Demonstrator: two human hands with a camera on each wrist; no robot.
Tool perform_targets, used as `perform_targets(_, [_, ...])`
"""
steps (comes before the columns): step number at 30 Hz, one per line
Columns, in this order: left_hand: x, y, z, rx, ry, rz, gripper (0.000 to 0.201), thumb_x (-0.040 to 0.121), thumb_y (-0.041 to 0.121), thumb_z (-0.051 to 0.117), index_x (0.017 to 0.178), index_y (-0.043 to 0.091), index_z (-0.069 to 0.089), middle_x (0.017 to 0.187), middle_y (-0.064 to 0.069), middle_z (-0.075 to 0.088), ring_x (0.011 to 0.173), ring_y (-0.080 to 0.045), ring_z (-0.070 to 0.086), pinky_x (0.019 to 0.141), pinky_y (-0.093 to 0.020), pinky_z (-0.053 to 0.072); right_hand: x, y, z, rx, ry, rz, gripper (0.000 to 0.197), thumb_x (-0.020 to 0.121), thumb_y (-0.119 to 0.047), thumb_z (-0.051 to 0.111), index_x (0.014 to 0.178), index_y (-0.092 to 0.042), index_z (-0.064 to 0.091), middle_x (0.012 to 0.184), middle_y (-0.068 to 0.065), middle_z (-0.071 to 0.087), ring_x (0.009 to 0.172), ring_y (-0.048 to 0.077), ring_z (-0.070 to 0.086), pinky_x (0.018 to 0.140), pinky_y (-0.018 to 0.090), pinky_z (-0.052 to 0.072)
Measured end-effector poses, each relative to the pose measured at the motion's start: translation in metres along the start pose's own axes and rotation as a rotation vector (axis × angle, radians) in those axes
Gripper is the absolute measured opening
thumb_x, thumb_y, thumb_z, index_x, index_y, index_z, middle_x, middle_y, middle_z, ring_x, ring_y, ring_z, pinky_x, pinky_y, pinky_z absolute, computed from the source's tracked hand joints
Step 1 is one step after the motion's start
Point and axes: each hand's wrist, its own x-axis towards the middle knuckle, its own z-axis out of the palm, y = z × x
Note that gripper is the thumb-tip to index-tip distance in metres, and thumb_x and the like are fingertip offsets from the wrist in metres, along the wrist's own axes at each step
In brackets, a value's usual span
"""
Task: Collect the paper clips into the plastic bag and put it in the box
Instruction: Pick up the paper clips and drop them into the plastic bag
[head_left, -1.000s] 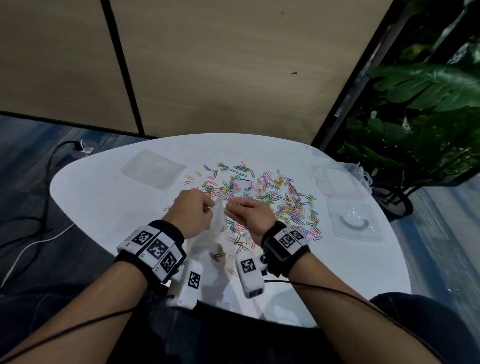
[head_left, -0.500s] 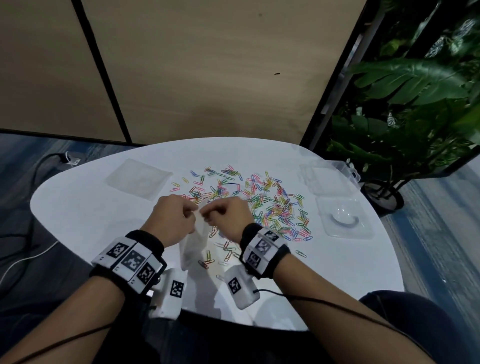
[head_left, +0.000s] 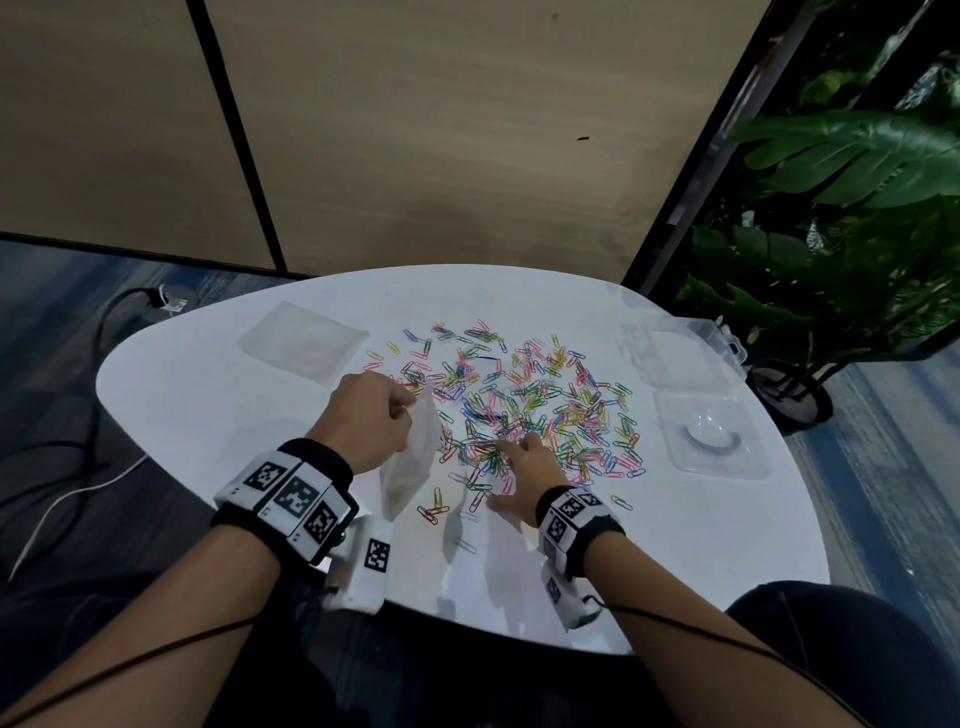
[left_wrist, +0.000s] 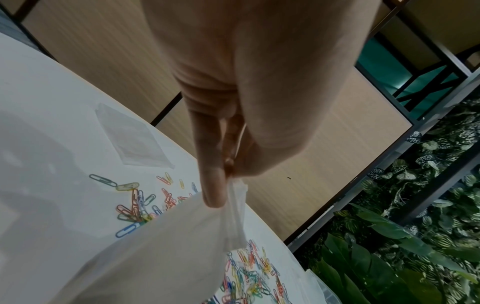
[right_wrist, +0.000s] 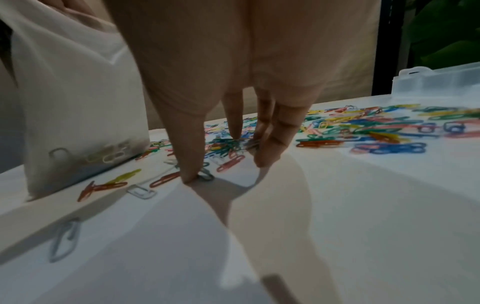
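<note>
Left hand (head_left: 370, 418) pinches the top edge of the plastic bag (head_left: 410, 462) between thumb and fingers, and the bag hangs upright with its bottom on the white table (head_left: 208, 415), a few clips inside. Right hand (head_left: 524, 475) is spread, fingertips (right_wrist: 191, 176) down on the near edge of the paper clips (head_left: 530, 405), which sprawl across the table's middle. The clear box (head_left: 711, 441) sits open at the right edge, apart from the pile. Bare tabletop lies near and left.
</note>
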Motion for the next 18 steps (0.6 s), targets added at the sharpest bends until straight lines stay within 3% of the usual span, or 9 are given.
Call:
perform_targets(4, [0.000,-0.003,-0.003,0.004,0.002,-0.003,0.028,0.087,0.002,0.056,0.105,0.008,0.076,0.081,-0.006,0.076,0.076,-0.022,0.074,0.086,-0.036,0.060,0.006,-0.006,0.002,-0.145,0.030,-0.027,0.072,0.086,-0.044,0.065,0.147,-0.035,0.027,0.155,0.008,0.020,0.136,0.035,0.032,0.102,0.048,0.047])
perform_targets(7, [0.000,-0.006,-0.005,-0.007,0.008,0.003,0.032,0.088,0.004,0.057,0.115,0.009,0.073,0.087,-0.005,0.074,0.070,-0.019,0.075,0.085,-0.033,0.059,0.013,-0.013,0.004,-0.237,-0.025,-0.119,0.054,0.095,-0.023,0.054,0.145,-0.035,0.034,0.158,0.007,0.020,0.136,0.038,0.032,0.103,0.048,0.046])
perform_targets(10, [-0.001,-0.007,-0.007,0.003,0.005,0.005,0.032,0.088,0.004,0.057,0.115,0.009,0.073,0.086,-0.005,0.075,0.069,-0.017,0.075,0.085,-0.031,0.059,0.019,-0.021,0.006,-0.282,0.019,-0.164,0.042,0.089,0.004,0.053,0.125,-0.017,0.057,0.130,0.014,0.048,0.119,0.036,0.049,0.091,0.043,0.053])
perform_targets(12, [-0.001,-0.007,-0.008,-0.001,0.001,0.003,0.033,0.088,0.003,0.056,0.116,0.008,0.073,0.081,-0.006,0.076,0.069,-0.015,0.075,0.086,-0.032,0.059,0.020,-0.024,0.002,-0.314,0.030,-0.170,0.031,0.087,0.011,0.051,0.110,-0.006,0.064,0.114,0.015,0.054,0.105,0.032,0.058,0.083,0.038,0.055])
perform_targets(15, [-0.001,-0.009,-0.006,-0.001,0.002,0.011,0.033,0.088,0.003,0.057,0.117,0.008,0.073,0.080,-0.006,0.075,0.066,-0.013,0.074,0.085,-0.033,0.060,0.025,-0.020,-0.011,-0.242,0.024,-0.097,0.025,0.089,0.006,0.053,0.100,-0.005,0.072,0.106,0.013,0.064,0.094,0.029,0.065,0.082,0.033,0.056])
perform_targets(18, [-0.002,-0.009,-0.004,0.002,-0.009,0.013,0.032,0.089,0.003,0.058,0.117,0.009,0.073,0.085,-0.007,0.075,0.069,-0.016,0.074,0.087,-0.036,0.060,0.030,-0.005,-0.027,0.123,0.059,0.124,0.015,0.088,-0.008,0.066,0.095,-0.011,0.078,0.096,0.005,0.074,0.089,0.021,0.070,0.084,0.027,0.057])
